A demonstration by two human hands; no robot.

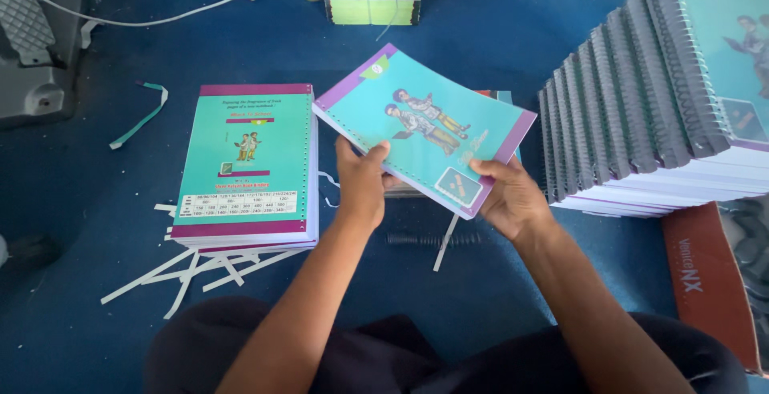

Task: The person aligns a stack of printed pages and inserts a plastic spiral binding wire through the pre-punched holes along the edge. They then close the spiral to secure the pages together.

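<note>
Both hands (436, 190) under teal notebook (424, 126), seemingly tilted up-left.

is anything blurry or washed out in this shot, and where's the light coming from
Head view: the notebook held by the left hand and right hand shows slight motion blur on its cover art; the stack at left is sharp. Daylight brightens the spiral-bound stack at right. Blue floor darkens toward the bottom left. Wide-angle bending shows at the edges.
</note>
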